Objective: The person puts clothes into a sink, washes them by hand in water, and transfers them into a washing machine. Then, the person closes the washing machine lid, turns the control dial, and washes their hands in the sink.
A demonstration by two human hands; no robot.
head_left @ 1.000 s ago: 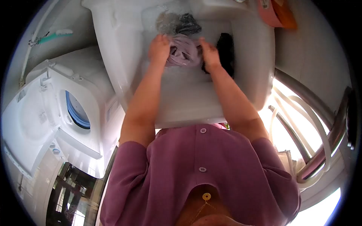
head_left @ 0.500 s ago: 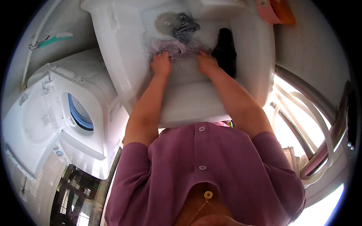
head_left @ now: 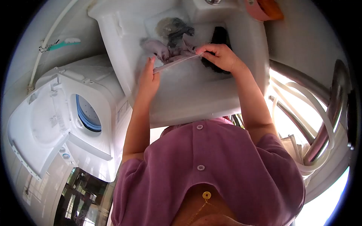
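A wet, pale purple cloth garment (head_left: 175,57) is stretched between my hands inside the white sink (head_left: 181,101). My left hand (head_left: 150,75) grips one end of its edge near the sink's left wall. Pinched in my right hand (head_left: 220,55) is the other end, raised a little higher. The rest of the garment hangs crumpled in the water beyond the taut edge. Behind it lies a dark grey cloth (head_left: 180,32) by the drain. A black cloth (head_left: 218,37) rests along the right side, partly hidden under my right hand.
To the left stands a white washing machine (head_left: 105,86) with its lid (head_left: 41,116) raised. A green brush (head_left: 63,45) hangs on a pipe at the upper left. An orange-pink holder (head_left: 264,10) is at the upper right. Metal rails (head_left: 335,101) and a pale hose (head_left: 320,113) run along the right.
Both hands were low in the water on the bunched purple garment. Now they have lifted its edge and pulled it taut, the right hand turning inward and rising over the black cloth.
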